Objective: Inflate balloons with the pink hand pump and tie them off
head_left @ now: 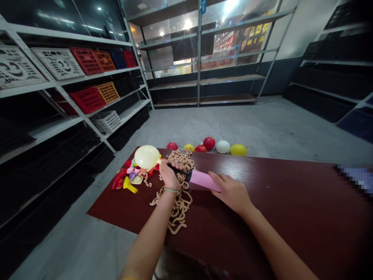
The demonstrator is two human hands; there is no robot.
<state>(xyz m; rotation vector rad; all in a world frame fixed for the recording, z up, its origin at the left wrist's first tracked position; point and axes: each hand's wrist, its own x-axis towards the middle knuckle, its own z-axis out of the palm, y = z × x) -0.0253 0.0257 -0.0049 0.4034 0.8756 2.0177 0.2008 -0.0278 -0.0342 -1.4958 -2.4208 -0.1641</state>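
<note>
A pale yellow balloon [147, 156], partly inflated, sits on the nozzle end of a hand pump with a pink barrel [203, 180] and a black end. My left hand [169, 175] is closed around the black end, right by the balloon's neck. Wrapped round the far end of the pink barrel is my right hand [231, 190]. The pump lies nearly level above the table, passing over a heap of tan, curly, rope-like pieces [178, 210]. Flat, uninflated balloons [129, 175] in red, yellow, pink and purple lie beneath and beside the inflated one.
The dark red table [256, 217] spans the foreground. Beyond its far edge, several inflated balloons, among them a white one [223, 146] and a yellow one [238, 149], rest on the floor. Shelves with crates [87, 99] stand at left; a metal rack [199, 77] stands behind.
</note>
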